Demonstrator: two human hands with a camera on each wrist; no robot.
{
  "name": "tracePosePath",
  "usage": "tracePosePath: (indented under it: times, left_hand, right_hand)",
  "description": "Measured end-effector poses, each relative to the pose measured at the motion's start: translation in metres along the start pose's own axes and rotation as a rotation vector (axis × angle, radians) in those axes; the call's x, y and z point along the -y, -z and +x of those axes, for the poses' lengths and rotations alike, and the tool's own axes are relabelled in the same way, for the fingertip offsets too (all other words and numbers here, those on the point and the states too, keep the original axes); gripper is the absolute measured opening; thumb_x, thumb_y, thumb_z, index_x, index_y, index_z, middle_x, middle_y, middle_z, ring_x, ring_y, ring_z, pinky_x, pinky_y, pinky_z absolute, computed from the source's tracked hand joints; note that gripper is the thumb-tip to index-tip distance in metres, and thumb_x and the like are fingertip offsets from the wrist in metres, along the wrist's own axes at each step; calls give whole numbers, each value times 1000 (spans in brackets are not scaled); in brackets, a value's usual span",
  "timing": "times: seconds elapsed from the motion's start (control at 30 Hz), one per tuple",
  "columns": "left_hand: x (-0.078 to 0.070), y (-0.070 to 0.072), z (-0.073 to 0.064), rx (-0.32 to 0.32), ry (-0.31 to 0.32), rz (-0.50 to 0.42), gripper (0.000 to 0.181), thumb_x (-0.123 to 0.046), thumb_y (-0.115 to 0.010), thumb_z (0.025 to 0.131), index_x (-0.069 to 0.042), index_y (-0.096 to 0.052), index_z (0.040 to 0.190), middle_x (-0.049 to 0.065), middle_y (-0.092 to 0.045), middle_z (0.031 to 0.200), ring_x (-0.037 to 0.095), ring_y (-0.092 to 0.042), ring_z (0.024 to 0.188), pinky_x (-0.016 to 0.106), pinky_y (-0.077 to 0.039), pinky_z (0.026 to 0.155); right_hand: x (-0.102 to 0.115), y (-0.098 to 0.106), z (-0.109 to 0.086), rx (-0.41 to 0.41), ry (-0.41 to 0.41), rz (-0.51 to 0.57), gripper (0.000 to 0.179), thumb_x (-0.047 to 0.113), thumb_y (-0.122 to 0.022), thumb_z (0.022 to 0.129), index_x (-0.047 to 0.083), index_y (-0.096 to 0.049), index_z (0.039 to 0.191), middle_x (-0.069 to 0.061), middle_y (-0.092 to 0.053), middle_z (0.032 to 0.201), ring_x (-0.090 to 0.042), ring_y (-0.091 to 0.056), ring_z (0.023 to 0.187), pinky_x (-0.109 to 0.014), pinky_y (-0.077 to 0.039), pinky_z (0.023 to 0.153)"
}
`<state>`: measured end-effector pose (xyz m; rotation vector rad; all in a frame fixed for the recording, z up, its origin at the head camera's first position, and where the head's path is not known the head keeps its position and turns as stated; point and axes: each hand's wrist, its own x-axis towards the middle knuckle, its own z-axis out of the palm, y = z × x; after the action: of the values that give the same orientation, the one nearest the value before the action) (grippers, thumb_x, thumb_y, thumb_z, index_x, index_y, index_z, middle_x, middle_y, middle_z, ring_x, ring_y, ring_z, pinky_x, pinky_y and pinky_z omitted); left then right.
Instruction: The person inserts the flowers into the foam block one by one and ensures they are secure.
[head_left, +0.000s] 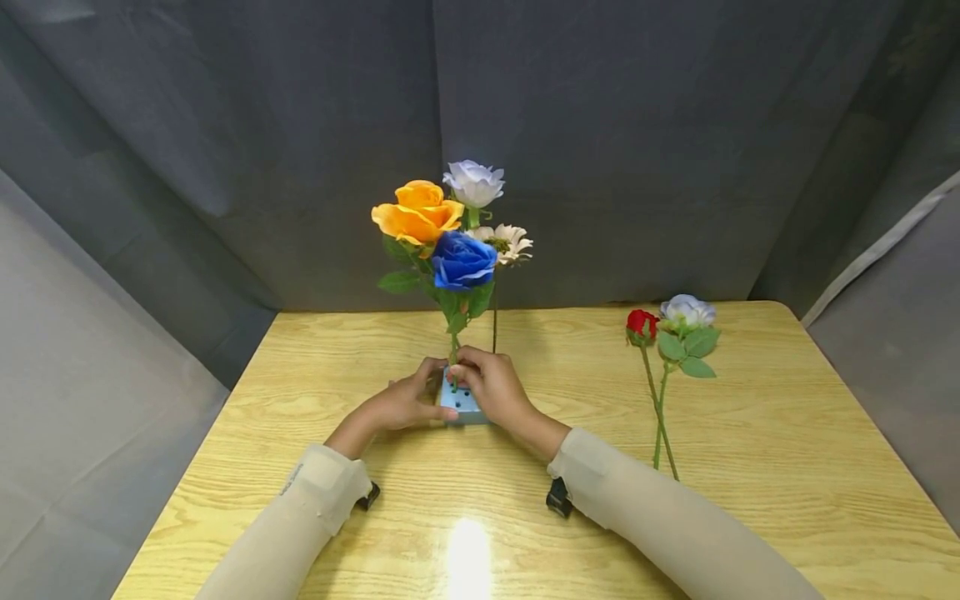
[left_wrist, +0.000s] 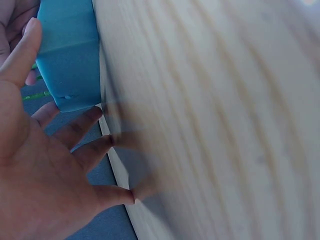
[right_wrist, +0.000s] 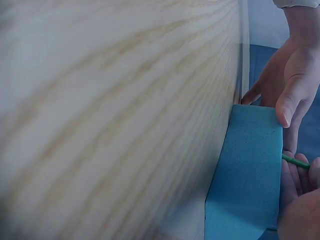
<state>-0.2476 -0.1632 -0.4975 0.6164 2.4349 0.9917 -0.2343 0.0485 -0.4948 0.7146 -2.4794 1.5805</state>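
Note:
A light blue foam block (head_left: 467,417) with small holes in its top sits on the table. My left hand (head_left: 401,404) holds its left side, thumb at the near edge; in the left wrist view the other fingers (left_wrist: 85,132) spread behind it and down to the wood. My right hand (head_left: 495,387) pinches a green stem low over the block, under a blue rose (head_left: 465,262). An orange rose (head_left: 418,213), a pale lilac rose (head_left: 475,183) and a cream daisy-like flower (head_left: 513,243) stand around the blue one. My right fingers partly hide the holes.
On the right of the wooden table (head_left: 787,433) lie a red rose (head_left: 642,324) and a pale lilac rose (head_left: 687,310), their stems crossed. Grey curtains (head_left: 600,150) hang behind the table's far edge.

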Motion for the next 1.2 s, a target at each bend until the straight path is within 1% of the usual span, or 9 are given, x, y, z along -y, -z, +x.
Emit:
tracePosePath:
  times: [0.17,0.43,0.63,0.9,1.0,1.07,1.2]
  left_hand:
    - [0,0,0,2,10,-3,90,-50,-75,92,-20,-22,159,18,-29,167,41,-27,153,80,7,112]
    - [-1,-1,0,6,12,-13,88,-48,-75,93,-22,-22,158,18,-27,168,42,-26,153,81,8,111]
    - [0,-1,0,11,12,-9,90,-50,-75,92,-21,-21,159,19,-26,168,43,-25,153,81,9,111]
    - [1,0,1,9,3,-9,89,-48,-75,93,-20,-21,159,19,-27,167,42,-26,153,81,10,110]
    - [2,0,0,9,0,-13,89,-47,-75,94,-20,-21,159,19,-28,167,42,-26,153,81,10,110]
    - [2,0,0,9,1,-13,89,-47,-75,94,-20,-21,159,19,-27,167,42,-26,153,81,10,110]
    - [2,0,0,8,3,-15,88,-47,-75,94,-21,-21,159,19,-27,167,42,-26,153,82,10,110]
  right_hand:
    - [-2,0,0,10,-2,-15,12,10,-63,102,4,-72,96,-8,-75,90,-20,-75,83,-25,-60,73]
    - [-6,-1,1,14,20,-47,10,10,-66,100,7,-72,92,-6,-75,87,-16,-73,79,-23,-59,70]
    - [-6,0,0,17,20,-82,8,13,-67,100,9,-72,95,-5,-71,80,-19,-67,71,-25,-53,63]
    - [-6,0,1,22,26,-104,7,12,-68,100,9,-70,94,-6,-70,78,-14,-62,67,-25,-51,61]
    - [-5,0,0,31,22,-99,7,13,-67,100,9,-70,95,-6,-71,80,-16,-65,69,-25,-52,62]
    - [-5,0,0,43,13,-84,7,13,-67,100,8,-70,96,-6,-73,83,-19,-69,73,-25,-54,65]
    - [-3,1,-1,70,-33,-33,7,14,-66,101,9,-70,98,-6,-75,92,-20,-74,84,-27,-59,73]
